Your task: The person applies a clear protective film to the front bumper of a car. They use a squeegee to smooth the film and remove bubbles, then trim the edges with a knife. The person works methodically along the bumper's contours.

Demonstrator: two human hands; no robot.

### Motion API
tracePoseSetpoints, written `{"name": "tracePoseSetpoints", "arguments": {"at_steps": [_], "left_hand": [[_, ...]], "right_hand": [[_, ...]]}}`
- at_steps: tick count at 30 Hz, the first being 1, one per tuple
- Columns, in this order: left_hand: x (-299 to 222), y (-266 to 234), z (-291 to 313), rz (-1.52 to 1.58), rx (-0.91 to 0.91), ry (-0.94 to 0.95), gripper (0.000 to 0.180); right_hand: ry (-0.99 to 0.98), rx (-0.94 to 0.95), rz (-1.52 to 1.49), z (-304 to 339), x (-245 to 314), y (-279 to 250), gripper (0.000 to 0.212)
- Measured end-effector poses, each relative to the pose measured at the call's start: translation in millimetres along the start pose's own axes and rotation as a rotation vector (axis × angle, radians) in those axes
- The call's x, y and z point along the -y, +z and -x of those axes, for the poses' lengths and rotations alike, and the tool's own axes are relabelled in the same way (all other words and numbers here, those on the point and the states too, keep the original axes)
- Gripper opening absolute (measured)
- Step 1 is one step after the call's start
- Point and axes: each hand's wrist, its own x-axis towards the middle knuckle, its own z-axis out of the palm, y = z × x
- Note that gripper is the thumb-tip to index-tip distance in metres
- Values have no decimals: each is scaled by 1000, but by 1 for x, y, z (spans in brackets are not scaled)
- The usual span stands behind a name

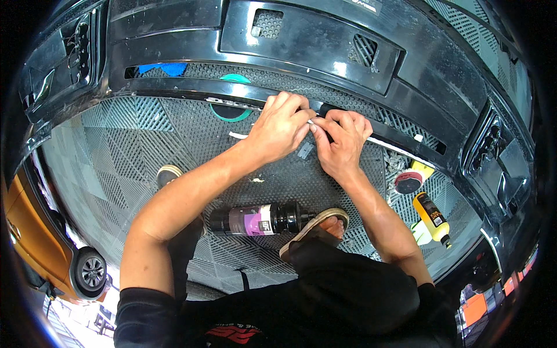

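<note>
A large black car bumper (185, 23) arches across the far side, and a narrow black bar (185, 87) runs along its near edge. At the middle of this bar my two hands meet fingertip to fingertip. My left hand (279, 129) is closed in a pinch, its knuckles over the bar. My right hand (343, 142) also pinches, thumb against bent fingers. A tiny pale bit shows between the fingertips, too small to name. Left of my left hand, a ragged whitish strip (235, 104) runs along the bar's edge.
A dark bottle with a purple label (249, 220) lies between my feet on the grey grid floor (116, 139). To the right are a yellow bottle (430, 214) and a round dark-red pad (408, 182). Beyond the bar lie a blue cloth (165, 69) and a green-rimmed disc (232, 113).
</note>
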Motion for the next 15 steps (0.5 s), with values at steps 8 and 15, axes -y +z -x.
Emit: {"name": "tracePoseSetpoints", "arguments": {"at_steps": [8, 15], "left_hand": [[13, -4, -1, 55, 15, 92, 25], [15, -10, -7, 159, 59, 112, 22]], "right_hand": [[-88, -87, 52, 4, -5, 10, 14], [-114, -91, 53, 7, -6, 9, 17]]}}
